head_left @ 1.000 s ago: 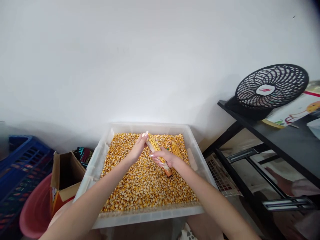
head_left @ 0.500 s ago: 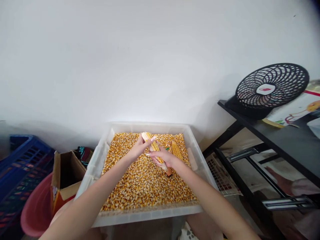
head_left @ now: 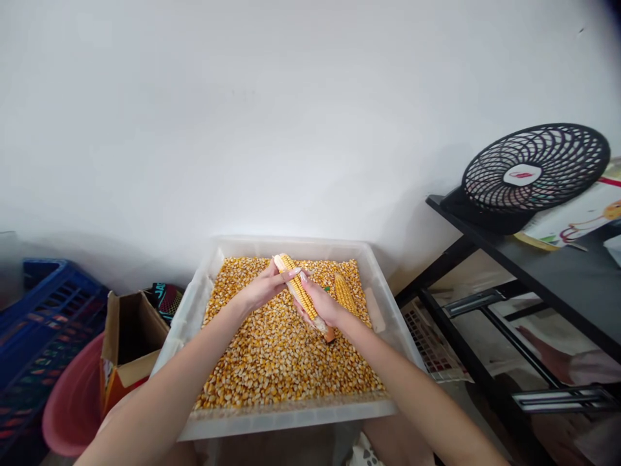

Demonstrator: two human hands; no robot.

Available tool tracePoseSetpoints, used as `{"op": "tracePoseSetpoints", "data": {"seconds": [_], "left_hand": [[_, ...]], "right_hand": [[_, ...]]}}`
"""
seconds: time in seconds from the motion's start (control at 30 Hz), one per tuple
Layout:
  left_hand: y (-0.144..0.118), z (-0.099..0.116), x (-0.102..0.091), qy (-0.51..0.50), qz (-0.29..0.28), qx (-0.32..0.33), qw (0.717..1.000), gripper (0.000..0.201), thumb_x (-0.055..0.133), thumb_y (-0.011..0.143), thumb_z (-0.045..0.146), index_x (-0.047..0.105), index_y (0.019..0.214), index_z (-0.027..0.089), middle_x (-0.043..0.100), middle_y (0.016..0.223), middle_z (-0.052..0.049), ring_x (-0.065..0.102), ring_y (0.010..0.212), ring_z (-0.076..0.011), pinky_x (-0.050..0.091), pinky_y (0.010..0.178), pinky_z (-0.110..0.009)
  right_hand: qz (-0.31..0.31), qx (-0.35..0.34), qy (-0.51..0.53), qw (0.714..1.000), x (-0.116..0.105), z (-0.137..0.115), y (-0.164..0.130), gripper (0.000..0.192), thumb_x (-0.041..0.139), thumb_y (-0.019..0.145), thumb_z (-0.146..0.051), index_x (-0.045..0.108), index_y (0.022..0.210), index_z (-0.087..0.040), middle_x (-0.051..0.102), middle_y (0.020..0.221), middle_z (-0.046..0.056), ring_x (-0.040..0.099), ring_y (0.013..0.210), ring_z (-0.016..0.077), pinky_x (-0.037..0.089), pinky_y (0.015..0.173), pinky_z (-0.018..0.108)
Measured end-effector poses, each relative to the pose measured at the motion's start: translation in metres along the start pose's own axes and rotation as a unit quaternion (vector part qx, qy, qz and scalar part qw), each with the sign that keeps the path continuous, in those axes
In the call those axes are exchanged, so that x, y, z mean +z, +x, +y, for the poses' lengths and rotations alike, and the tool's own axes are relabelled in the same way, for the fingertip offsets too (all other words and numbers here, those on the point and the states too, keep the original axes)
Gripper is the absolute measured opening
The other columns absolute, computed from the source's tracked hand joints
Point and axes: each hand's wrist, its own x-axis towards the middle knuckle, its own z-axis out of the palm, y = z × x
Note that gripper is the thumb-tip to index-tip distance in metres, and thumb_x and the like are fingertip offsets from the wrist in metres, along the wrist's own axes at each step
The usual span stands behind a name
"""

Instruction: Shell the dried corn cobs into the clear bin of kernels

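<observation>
Corn cob (head_left: 299, 291), dried, held slantwise in both hands above a clear plastic bin (head_left: 388, 304) filled with loose yellow kernels (head_left: 272, 362). Right hand (head_left: 323, 305) is wrapped around the lower half of the cob, fingers closed on it, the bare reddish stub end sticking out below the palm. Left hand (head_left: 264, 290) clasps the upper part, thumb laid across the kernel rows near the tip. Grip looks two-handed so that one hand steadies the cob while the other bears on the rows; holding it over the bin means anything that drops lands on the kernels below. Cob is clear of the kernel bed, not resting on it.

Second corn cob (head_left: 343, 292) lies on the kernels just beside the right hand, toward the far right of the bin, with a small green thing at its near end, too small to identify.

Bin sits low, in front of a plain white wall (head_left: 242, 129). To the left: a blue plastic crate (head_left: 43, 317), a pink basin (head_left: 68, 408) and an open cardboard box (head_left: 129, 336), the box touching the bin's left side. To the right: a black metal shelf (head_left: 533, 265) carrying a black table fan (head_left: 533, 169) tilted back, and printed paper (head_left: 577, 217) behind it. Floor beneath the shelf is partly seen, with a white grid-patterned item (head_left: 427, 343) near the bin's right edge.
</observation>
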Motion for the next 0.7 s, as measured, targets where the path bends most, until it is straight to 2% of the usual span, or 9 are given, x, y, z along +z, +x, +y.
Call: {"op": "tracePoseSetpoints", "data": {"seconds": [0.23,0.37,0.43,0.5,0.57,0.63,0.7], "left_hand": [[-0.001,0.003,-0.003,-0.008,0.009,-0.016,1.0,0.034,0.067,0.069,0.028,0.047,0.094,0.017,0.061,0.102,-0.008,0.056,0.1,-0.0209,0.04,0.09,-0.038],[0.002,-0.008,0.0,-0.017,0.05,-0.007,0.999,0.04,0.066,0.07,0.03,0.044,0.101,0.02,0.06,0.099,-0.006,0.057,0.094,-0.0181,0.042,0.086,-0.035],[0.004,-0.02,0.008,-0.007,0.102,0.011,0.995,0.042,0.062,0.073,0.034,0.04,0.106,0.022,0.06,0.098,-0.004,0.058,0.09,-0.0167,0.043,0.083,-0.033],[0.006,-0.033,0.02,0.036,0.182,0.024,0.982,0.041,0.059,0.074,0.04,0.041,0.105,0.021,0.06,0.092,-0.004,0.059,0.082,-0.0165,0.046,0.076,-0.032],[0.006,-0.044,0.029,0.088,0.235,0.012,0.968,0.04,0.054,0.075,0.046,0.041,0.103,0.02,0.059,0.083,-0.002,0.058,0.069,-0.0163,0.047,0.065,-0.031],[0.005,-0.05,0.034,0.135,0.26,0.016,0.956,0.039,0.049,0.076,0.051,0.043,0.099,0.019,0.055,0.074,-0.001,0.056,0.063,-0.0167,0.046,0.06,-0.031],[0.004,-0.053,0.033,0.173,0.266,0.043,0.947,0.039,0.043,0.079,0.054,0.045,0.094,0.019,0.054,0.072,-0.001,0.056,0.067,-0.0183,0.045,0.064,-0.032]], "right_hand": [[-0.024,0.042,0.009,0.999,-0.008,0.0,0.001,0.062,0.023,0.071,-0.077,0.039,0.055,-0.019,0.038,0.037,-0.005,0.032,0.026,0.006,0.027,0.027,0.02],[-0.034,0.067,0.041,0.996,-0.007,0.003,0.004,0.064,0.019,0.071,-0.077,0.038,0.052,-0.019,0.035,0.034,-0.005,0.03,0.025,0.0066,0.025,0.026,0.02],[0.003,0.062,0.053,0.997,-0.002,0.007,0.008,0.064,0.019,0.072,-0.077,0.04,0.054,-0.019,0.035,0.033,-0.005,0.03,0.025,0.0068,0.024,0.026,0.02],[0.066,0.04,0.063,0.995,0.003,0.012,0.011,0.063,0.021,0.073,-0.075,0.044,0.058,-0.018,0.037,0.035,-0.004,0.031,0.027,0.0072,0.024,0.027,0.02],[0.121,0.024,0.08,0.989,0.007,0.018,0.014,0.061,0.025,0.075,-0.072,0.049,0.067,-0.017,0.04,0.037,-0.003,0.033,0.029,0.0079,0.025,0.027,0.021],[0.142,0.024,0.101,0.984,0.01,0.021,0.016,0.058,0.029,0.076,-0.07,0.053,0.075,-0.017,0.044,0.041,-0.003,0.036,0.031,0.0087,0.027,0.028,0.021],[0.142,0.027,0.116,0.983,0.012,0.022,0.016,0.055,0.033,0.076,-0.068,0.054,0.083,-0.018,0.048,0.046,-0.001,0.038,0.034,0.0096,0.028,0.029,0.022]]}}
